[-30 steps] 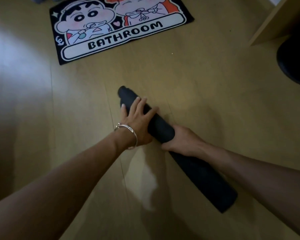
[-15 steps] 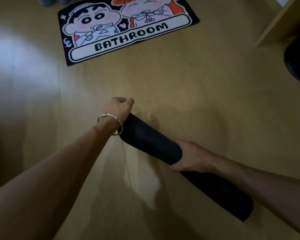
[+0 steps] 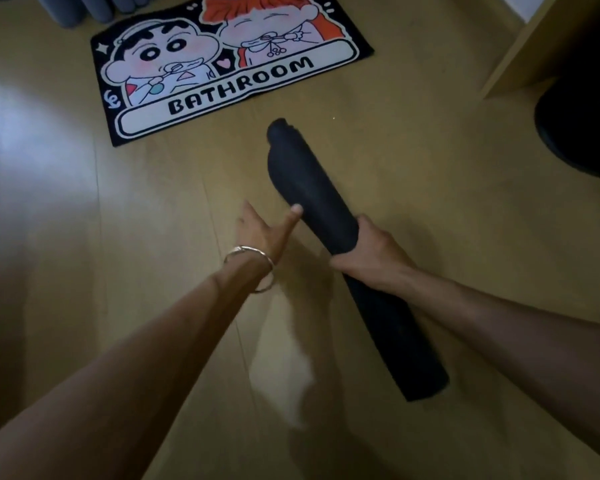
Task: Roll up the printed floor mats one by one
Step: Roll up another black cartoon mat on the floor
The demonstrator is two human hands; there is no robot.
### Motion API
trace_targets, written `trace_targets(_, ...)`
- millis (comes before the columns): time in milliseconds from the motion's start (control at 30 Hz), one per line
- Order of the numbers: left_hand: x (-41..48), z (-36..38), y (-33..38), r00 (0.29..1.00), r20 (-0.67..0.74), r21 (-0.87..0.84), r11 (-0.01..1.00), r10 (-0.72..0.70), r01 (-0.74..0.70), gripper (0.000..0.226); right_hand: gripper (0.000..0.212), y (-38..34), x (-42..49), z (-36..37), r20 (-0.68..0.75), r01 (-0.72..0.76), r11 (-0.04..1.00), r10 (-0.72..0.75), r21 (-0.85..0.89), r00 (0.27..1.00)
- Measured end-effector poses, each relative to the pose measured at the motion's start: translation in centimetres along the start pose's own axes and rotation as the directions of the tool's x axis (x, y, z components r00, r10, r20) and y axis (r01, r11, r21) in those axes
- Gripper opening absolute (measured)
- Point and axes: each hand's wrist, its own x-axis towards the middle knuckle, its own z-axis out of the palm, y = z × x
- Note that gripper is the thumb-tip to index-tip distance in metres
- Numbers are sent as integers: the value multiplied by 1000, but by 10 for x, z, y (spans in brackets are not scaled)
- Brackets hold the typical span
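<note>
1. The rolled mat (image 3: 312, 188) is a long, tight, plain black tube. It runs from just above the centre of the frame down to the lower right, and its far end shows a slightly narrower inner coil poking out
2. The right hand (image 3: 368, 254) has its fingers curled round the middle of the roll and grips it. The left hand (image 3: 260, 233), with a silver bangle (image 3: 250, 268) on its wrist, is spread open at the roll's left side, holding nothing, and one fingertip touches the black surface
3. Half a second ago the left hand was closed at the roll's far end. Now it has let go and opened beside the roll. The right hand keeps its grip on the middle, and the roll's far end has swung toward the top of the frame
4. The surface is a tan wooden floor (image 3: 413, 150) with a pale sheen at the left. A second mat (image 3: 222, 74), black-edged with two cartoon figures and the word BATHROOM, lies flat at the upper centre, apart from the roll
5. A light wooden panel (image 3: 513, 53) and a dark round object (image 3: 582, 126) sit at the upper right
</note>
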Motion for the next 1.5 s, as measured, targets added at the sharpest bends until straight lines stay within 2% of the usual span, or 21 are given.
trace_targets(100, -20, 33, 16, 956, 284, -311, 936, -70, 161, 68, 46, -8, 0, 6, -85, 21, 998, -27, -67, 996)
trace_targets(167, -27, 45, 27, 953, 296, -433, 881, -61, 191, 46, 40, -6, -1, 9, -72, 99, 976, -114, -192, 991)
trace_targets(200, -28, 47, 31, 954, 294, -443, 876, -62, 193, 44, 41, -2, -1, 8, -59, 124, 980, -135, -158, 989)
trace_targets(333, -22, 45, 37, 956, 292, -467, 867, -34, 173, 30, 63, 12, 0, -18, 73, 209, 940, -237, 269, 969)
trace_targets(433, -19, 48, 49, 923, 383, -506, 842, 28, 184, 29, 68, 26, 3, -47, 206, 188, 922, -268, 339, 941)
trace_targets(500, -17, 53, 66, 889, 450, -479, 864, 91, 154, 30, 85, 32, 3, -70, 201, 199, 930, -269, 310, 942)
trace_targets(600, -14, 71, 102, 877, 452, -334, 943, 162, -2, 35, 112, 32, -6, -111, -28, 321, 945, -323, -56, 946)
trace_targets(667, -11, 88, 123, 855, 472, -175, 973, 216, -149, 57, 107, 31, -14, -139, -175, 467, 786, -568, -406, 804)
trace_targets(733, -12, 107, 139, 789, 556, -19, 953, 263, -304, 43, 100, 42, -12, -162, -80, 518, 543, -737, -661, 671)
trace_targets(800, -15, 123, 152, 701, 651, 98, 884, 291, -457, 10, 96, 65, -5, -178, 96, 487, 374, -708, -789, 699)
trace_targets(833, -18, 131, 157, 654, 698, 143, 839, 290, -525, 10, 92, 78, -2, -184, 156, 461, 342, -639, -819, 753)
trace_targets(867, -21, 138, 163, 616, 743, 196, 795, 261, -574, 17, 84, 88, -1, -190, 172, 420, 354, -558, -836, 812)
trace_targets(933, -29, 151, 172, 584, 794, 320, 700, 169, -638, 29, 58, 111, -2, -198, 121, 333, 487, -416, -807, 901)
trace_targets(1033, -43, 175, 180, 569, 805, 416, 522, 170, -745, 40, 26, 143, -12, -203, 36, 240, 665, -305, -707, 952)
trace_targets(1067, -49, 184, 181, 549, 810, 421, 449, 207, -789, 45, 26, 154, -16, -207, 14, 187, 703, -244, -686, 970)
trace_targets(1133, -57, 206, 181, 472, 829, 427, 205, 301, -881, 61, 32, 176, -27, -220, -35, 31, 773, -69, -634, 997)
trace_targets(1200, -63, 230, 181, 407, 829, 455, -41, 384, -889, 72, 33, 199, -39, -234, -86, -103, 815, 65, -570, 994)
trace_targets(1233, -67, 241, 183, 382, 818, 469, -115, 429, -876, 69, 32, 211, -45, -238, -94, -143, 833, 110, -535, 989)
trace_targets(1333, -82, 275, 191, 315, 819, 452, -200, 479, -869, 61, 46, 240, -64, -240, -129, -183, 878, 139, -443, 982)
trace_targets(1400, -91, 293, 194, 290, 843, 409, -191, 453, -892, 59, 62, 253, -73, -233, -187, -134, 878, 52, -460, 981)
trace_targets(1500, -106, 314, 192, 232, 870, 335, -177, 435, -925, 56, 63, 264, -81, -226, -277, -139, 835, -17, -532, 961)
